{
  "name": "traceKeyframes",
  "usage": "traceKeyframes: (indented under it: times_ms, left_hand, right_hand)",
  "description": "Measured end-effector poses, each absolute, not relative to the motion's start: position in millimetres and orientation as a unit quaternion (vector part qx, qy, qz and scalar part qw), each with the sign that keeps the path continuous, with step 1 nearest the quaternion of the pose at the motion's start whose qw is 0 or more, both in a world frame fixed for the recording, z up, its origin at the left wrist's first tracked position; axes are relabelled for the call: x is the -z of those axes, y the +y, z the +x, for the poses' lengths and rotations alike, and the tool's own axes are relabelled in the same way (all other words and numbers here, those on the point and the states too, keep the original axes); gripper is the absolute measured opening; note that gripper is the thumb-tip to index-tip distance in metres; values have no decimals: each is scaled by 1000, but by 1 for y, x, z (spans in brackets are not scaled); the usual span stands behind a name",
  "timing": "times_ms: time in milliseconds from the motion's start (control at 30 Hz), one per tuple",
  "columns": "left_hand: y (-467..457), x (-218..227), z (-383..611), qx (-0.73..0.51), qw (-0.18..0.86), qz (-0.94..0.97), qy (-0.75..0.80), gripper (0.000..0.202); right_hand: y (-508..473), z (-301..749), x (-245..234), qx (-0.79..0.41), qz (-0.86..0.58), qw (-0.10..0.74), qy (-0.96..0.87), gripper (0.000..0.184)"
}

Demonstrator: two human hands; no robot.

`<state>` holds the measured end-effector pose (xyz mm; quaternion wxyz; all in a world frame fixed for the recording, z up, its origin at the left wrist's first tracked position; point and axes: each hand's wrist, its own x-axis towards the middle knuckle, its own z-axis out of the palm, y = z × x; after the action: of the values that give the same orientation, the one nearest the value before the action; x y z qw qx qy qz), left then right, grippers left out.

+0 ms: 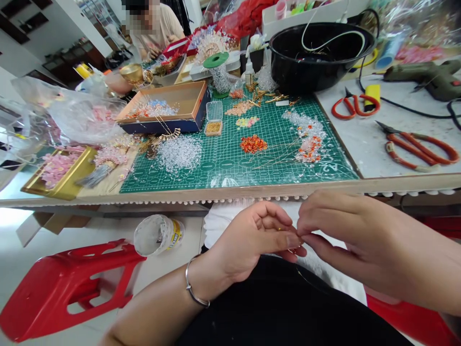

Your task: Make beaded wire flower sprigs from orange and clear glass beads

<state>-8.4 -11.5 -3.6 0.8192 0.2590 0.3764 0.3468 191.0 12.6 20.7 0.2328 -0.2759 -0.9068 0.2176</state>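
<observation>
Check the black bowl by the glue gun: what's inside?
A white cord loops inside the black bowl. The bowl's bottom is hidden behind its near wall, so anything lying there can't be seen.

Thin gold wire, v. fine, hard to make out at this distance. Its upper end sits at the fingertips where the L hand & R hand meet, just above the lap. R thumb & index are pinched on it, w/ that short section mostly hidden. L fingers touch right beside the pinch, but can't tell if they grip it too. From there the wire runs down & slightly right, in a loose slant across dark clothing. Tiny gold speck on the L fingers, too small to ID.
</observation>
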Motion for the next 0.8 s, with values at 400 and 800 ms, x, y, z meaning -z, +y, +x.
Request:
traceKeyframes:
  times_ms: [400, 800]
  left_hand:
    - [-11, 9, -8, -319, 843, 237, 363, 36]
    - [-8, 8, -6, -298, 847, 256, 358, 36]
  right_hand:
    - [31, 214, -12, 21, -447, 253, -858, 16]
    - [14, 204, -10, -265, -268, 195, -906, 13]
